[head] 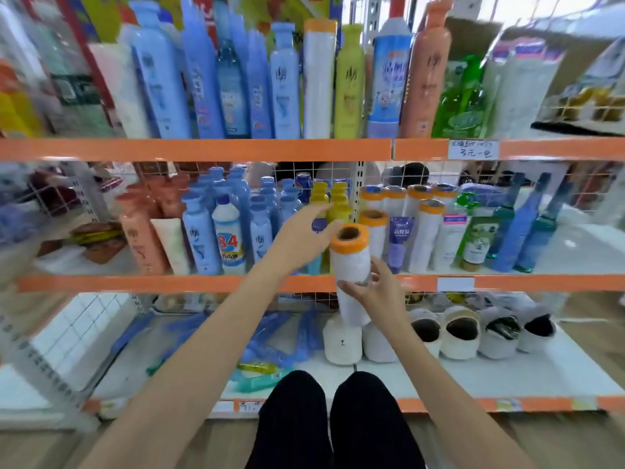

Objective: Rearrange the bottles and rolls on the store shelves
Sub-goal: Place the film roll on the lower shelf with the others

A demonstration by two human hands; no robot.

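The right hand (372, 289) grips a white roll (351, 265) with an orange end around its lower half, long axis near upright, in front of the middle shelf (169, 282). The other rolls (419, 214) stand beyond it, slightly right. The left hand (301, 242), fingers spread, touches the roll's upper left side.

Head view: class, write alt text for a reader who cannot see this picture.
A person's right hand grips a white roll with an orange top in front of the middle store shelf, while the left hand reaches toward yellow bottles. Bottles and more rolls crowd the shelves.
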